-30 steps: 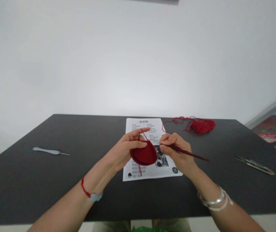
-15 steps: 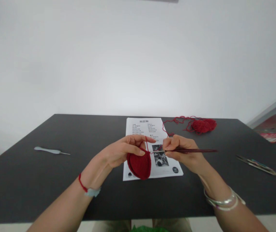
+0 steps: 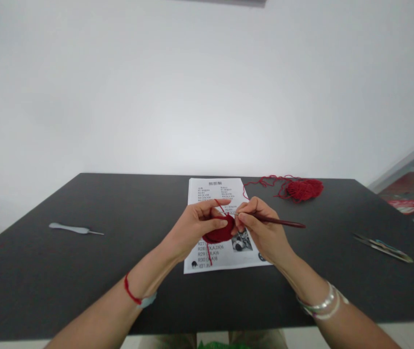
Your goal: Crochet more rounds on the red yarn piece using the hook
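Between the thumb and fingers of my left hand [image 3: 196, 225] is a red crochet piece [image 3: 218, 234], tilted so that it looks flattened. Red yarn runs up over my left forefinger, which is stretched out. My right hand [image 3: 259, 222] grips a crochet hook [image 3: 283, 222] with a dark reddish handle, much like a pen. The hook's thin tip reaches the upper right edge of the piece, where my fingers partly hide it. A loose yarn tail [image 3: 208, 254] hangs below the piece, over a printed pattern sheet [image 3: 212, 194].
A tangled ball of red yarn [image 3: 304, 189] lies at the back right of the dark table [image 3: 137, 198], its strand trailing left. A crochet hook with a pale grey handle [image 3: 69, 228] rests at the left. Thread snips [image 3: 384, 248] lie at the right. A white wall stands behind.
The crochet piece has been raised and tipped flatter, so its tail now shows. My right hand has come closer to it, moving left and up, and the hook handle now slopes down to the right.
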A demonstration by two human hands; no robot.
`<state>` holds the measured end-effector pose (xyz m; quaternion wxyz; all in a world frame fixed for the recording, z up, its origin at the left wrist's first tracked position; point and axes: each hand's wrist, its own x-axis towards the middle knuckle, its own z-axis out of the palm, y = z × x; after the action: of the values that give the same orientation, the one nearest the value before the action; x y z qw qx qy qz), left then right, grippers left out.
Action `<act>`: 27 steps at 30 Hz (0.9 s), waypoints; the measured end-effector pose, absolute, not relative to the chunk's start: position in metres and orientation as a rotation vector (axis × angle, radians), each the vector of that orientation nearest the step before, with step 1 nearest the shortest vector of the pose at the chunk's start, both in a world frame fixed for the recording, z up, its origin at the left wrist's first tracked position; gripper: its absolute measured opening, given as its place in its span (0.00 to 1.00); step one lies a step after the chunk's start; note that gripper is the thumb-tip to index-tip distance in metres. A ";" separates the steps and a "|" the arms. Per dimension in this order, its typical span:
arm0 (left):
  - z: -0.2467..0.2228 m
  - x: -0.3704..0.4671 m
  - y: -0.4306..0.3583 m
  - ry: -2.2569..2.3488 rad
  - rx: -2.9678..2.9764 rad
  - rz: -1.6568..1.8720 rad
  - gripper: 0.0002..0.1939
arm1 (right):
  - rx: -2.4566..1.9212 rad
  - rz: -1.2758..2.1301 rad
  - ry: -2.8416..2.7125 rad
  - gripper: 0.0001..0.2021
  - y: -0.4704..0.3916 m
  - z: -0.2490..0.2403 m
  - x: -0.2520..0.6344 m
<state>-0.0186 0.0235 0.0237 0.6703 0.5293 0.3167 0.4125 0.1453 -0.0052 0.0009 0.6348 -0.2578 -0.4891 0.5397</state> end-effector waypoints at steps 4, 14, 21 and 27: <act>0.024 -0.019 0.024 0.714 1.149 0.921 0.21 | -0.574 1.208 -1.179 0.10 -0.004 0.004 0.151; 0.025 -0.019 0.022 0.721 1.184 1.005 0.18 | -0.675 0.963 -1.330 0.08 -0.008 -0.002 0.155; 0.024 -0.017 0.021 0.784 1.205 1.051 0.20 | -0.845 0.497 -1.566 0.07 -0.016 -0.005 0.148; 0.021 -0.011 0.014 0.786 1.124 1.025 0.20 | -0.720 -0.082 -1.942 0.09 -0.010 -0.009 0.143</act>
<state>-0.0113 0.0143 0.0213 0.6552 0.4959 0.3469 0.4522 0.1431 -0.0104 -0.0085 0.5093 -0.2990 -0.8062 -0.0340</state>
